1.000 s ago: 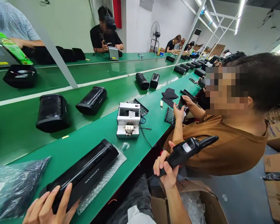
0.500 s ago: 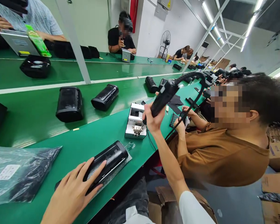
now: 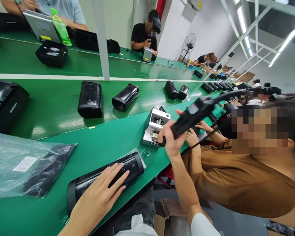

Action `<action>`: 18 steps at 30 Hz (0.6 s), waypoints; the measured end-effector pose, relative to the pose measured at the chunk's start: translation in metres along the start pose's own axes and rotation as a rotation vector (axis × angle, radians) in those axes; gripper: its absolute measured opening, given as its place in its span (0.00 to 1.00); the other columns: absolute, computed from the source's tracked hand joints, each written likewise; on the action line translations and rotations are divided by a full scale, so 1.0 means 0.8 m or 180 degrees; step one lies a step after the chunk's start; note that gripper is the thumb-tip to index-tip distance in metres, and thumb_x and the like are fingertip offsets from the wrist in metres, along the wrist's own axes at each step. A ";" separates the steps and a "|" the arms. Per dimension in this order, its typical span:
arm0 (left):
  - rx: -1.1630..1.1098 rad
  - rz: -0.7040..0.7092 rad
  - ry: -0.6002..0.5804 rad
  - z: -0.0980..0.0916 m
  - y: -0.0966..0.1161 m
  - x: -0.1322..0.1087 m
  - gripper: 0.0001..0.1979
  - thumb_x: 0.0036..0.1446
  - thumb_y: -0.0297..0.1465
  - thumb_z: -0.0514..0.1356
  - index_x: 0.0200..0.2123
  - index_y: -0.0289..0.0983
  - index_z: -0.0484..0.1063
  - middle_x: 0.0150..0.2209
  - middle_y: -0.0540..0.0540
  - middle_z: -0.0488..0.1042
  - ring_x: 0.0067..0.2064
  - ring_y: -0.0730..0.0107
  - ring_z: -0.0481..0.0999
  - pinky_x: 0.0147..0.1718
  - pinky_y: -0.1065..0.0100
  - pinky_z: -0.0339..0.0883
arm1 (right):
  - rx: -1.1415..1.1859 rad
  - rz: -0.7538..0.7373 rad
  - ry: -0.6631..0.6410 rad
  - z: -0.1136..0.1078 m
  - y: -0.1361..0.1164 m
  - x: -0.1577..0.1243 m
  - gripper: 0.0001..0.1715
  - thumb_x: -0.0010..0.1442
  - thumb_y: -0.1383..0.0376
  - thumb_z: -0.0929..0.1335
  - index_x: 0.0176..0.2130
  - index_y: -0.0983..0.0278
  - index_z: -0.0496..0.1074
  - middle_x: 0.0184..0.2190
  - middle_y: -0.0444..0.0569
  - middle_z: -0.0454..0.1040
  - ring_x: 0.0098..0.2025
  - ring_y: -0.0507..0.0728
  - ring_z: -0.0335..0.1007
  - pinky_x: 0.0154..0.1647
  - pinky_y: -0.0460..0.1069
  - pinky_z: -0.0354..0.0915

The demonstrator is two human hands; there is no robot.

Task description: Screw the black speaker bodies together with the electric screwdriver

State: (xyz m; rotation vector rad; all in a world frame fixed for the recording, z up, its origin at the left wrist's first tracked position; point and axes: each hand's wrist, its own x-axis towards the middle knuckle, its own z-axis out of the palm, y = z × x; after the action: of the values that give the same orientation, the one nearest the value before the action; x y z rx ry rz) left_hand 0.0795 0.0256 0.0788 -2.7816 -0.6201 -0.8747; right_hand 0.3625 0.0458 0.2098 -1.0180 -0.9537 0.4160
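Observation:
My left hand (image 3: 98,196) lies flat with fingers spread on a long black speaker (image 3: 135,164) resting on bubble wrap at the near edge of the green bench (image 3: 100,144). My right hand (image 3: 170,139) is wrapped round the grip of a black electric screwdriver (image 3: 196,113), whose cable trails to the right. The screwdriver's tip sits at a small white screw feeder box (image 3: 153,126) standing just beyond the speaker.
A plastic bag (image 3: 22,164) with dark parts lies at the left. Several black speakers (image 3: 90,98) stand on the conveyor belt behind. A co-worker in a brown shirt (image 3: 241,183) sits close on my right. Other people work across and farther along.
My right hand lowered the screwdriver from up in the air down to the white feeder box. My left hand stayed on the speaker, and my view shifted leftwards.

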 end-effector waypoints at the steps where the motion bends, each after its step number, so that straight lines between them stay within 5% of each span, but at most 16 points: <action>1: -0.0025 -0.0005 0.0000 -0.001 0.000 -0.001 0.22 0.83 0.35 0.56 0.72 0.41 0.78 0.72 0.39 0.79 0.69 0.50 0.83 0.75 0.52 0.70 | 0.0143 -0.0064 -0.0023 0.010 -0.013 0.000 0.22 0.68 0.50 0.79 0.46 0.56 0.68 0.25 0.31 0.70 0.15 0.48 0.63 0.17 0.46 0.63; 7: -0.0229 -0.0258 0.0028 0.000 0.005 -0.005 0.20 0.83 0.36 0.57 0.69 0.43 0.81 0.72 0.42 0.80 0.68 0.54 0.84 0.74 0.55 0.71 | 0.0410 -0.0128 -0.0520 0.065 -0.034 0.008 0.26 0.70 0.52 0.79 0.60 0.55 0.71 0.25 0.30 0.71 0.15 0.48 0.64 0.17 0.46 0.66; 18: -0.0289 -0.0307 0.0049 -0.003 0.010 0.002 0.20 0.85 0.36 0.54 0.66 0.42 0.82 0.71 0.42 0.81 0.68 0.55 0.83 0.79 0.56 0.61 | 0.0223 -0.0060 -0.0729 0.068 -0.011 0.001 0.37 0.71 0.49 0.79 0.68 0.57 0.66 0.23 0.30 0.72 0.15 0.49 0.64 0.17 0.46 0.65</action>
State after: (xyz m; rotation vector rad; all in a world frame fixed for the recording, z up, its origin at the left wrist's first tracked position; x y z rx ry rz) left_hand 0.0834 0.0184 0.0812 -2.8430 -0.7356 -0.9653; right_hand 0.3169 0.0709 0.2278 -0.9100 -1.1445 0.5552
